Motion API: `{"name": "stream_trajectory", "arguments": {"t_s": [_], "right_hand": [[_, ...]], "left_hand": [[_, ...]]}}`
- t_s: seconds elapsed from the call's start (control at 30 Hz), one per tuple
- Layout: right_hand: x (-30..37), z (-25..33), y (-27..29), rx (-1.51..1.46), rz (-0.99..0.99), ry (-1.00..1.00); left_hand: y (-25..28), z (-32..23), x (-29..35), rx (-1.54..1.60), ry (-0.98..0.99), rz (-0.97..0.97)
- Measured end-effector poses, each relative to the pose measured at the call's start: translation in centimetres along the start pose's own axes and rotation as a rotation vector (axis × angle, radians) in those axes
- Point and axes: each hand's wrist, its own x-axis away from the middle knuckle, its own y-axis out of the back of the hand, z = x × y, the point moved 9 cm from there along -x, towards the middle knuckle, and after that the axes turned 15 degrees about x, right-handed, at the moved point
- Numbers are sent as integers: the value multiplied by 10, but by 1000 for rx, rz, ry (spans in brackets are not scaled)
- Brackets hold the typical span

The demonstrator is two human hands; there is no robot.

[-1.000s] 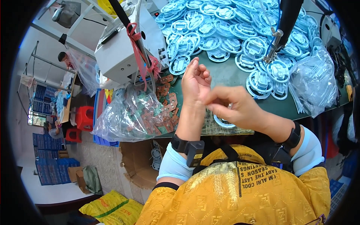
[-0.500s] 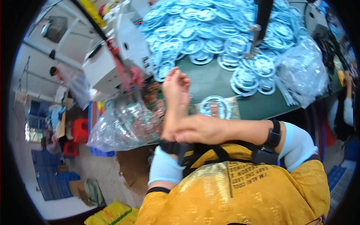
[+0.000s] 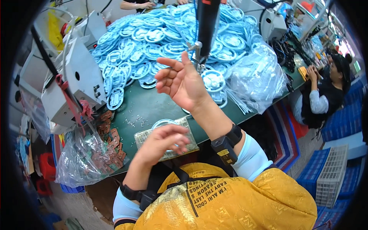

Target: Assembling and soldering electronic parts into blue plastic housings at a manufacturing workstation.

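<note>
My right hand (image 3: 180,82) is raised over the green table (image 3: 151,103), palm showing and fingers apart, with nothing in it. It is in front of a large heap of light-blue round plastic parts (image 3: 153,34) and beside a black upright tool with a metal clamp (image 3: 197,48). My left hand (image 3: 163,142) hovers lower, its fingers loosely bent and apart, empty as far as I can see. Beneath it, a light-blue ring-shaped part (image 3: 165,122) lies on a yellowish square pad (image 3: 188,124); my hand hides much of the part.
Small screws (image 3: 136,121) lie scattered on the table. Brown circuit boards (image 3: 113,140) spill from a clear bag (image 3: 78,159) at the left, beside a white machine box (image 3: 74,76). Another clear bag (image 3: 258,74) lies right. A co-worker (image 3: 326,92) sits at the far right.
My hands have come apart: the right one, which lay across my left wrist, has risen to the upper middle. My left hand has drawn back over the pad. The view has swung right.
</note>
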Motion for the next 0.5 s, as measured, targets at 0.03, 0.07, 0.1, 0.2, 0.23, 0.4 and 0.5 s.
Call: {"name": "stream_trajectory", "arguments": {"t_s": [0.03,0.07,0.1,0.2,0.23,0.4,0.5], "right_hand": [[-4,-1,6,-25,-59,12],[-7,3,8,-47,-116,31],[-9,3,5,-66,-164,42],[-18,-7,3,100,-225,100],[-16,-9,4,271,-276,143],[26,-11,-3,1125,-248,372],[72,44,2,1134,-278,379]], "left_hand": [[-17,3,-5,-12,10,78],[-24,5,-8,-14,-9,74],[-34,16,-13,5,31,129],[-44,47,-22,68,182,255],[-41,47,-22,1,216,253],[-24,41,14,-129,166,246],[-13,-46,67,-160,-261,170]]}}
